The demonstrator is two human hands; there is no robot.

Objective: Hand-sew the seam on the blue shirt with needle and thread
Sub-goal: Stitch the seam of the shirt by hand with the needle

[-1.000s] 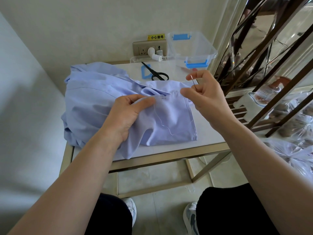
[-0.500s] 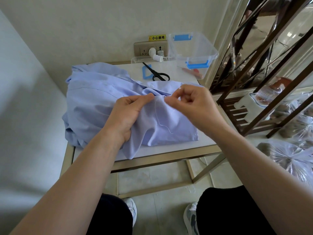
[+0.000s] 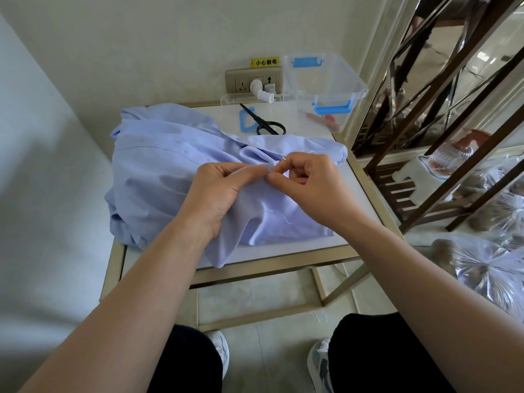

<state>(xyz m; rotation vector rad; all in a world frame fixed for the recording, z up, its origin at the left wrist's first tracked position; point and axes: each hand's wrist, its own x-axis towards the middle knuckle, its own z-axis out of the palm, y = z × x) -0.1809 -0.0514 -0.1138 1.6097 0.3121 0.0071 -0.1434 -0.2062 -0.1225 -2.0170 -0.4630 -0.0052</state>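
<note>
The light blue shirt [image 3: 158,171] lies bunched on the small white table [image 3: 312,120]. My left hand [image 3: 218,191] pinches a fold of the shirt's seam between thumb and fingers. My right hand [image 3: 309,185] meets it from the right and pinches the needle [image 3: 282,158], whose thin tip sticks up above the fold. A pale thread [image 3: 279,215] trails loosely over the cloth below my right hand.
Black scissors [image 3: 265,123] and a blue plastic frame [image 3: 246,120] lie behind the shirt. A clear box with blue clips [image 3: 326,83] and a white spool [image 3: 262,93] stand by the wall socket. A dark metal rack [image 3: 442,137] with bagged things stands right.
My right hand came down from a raised position at the right and closed in on the fold held by my left hand. The needle is now at the seam.
</note>
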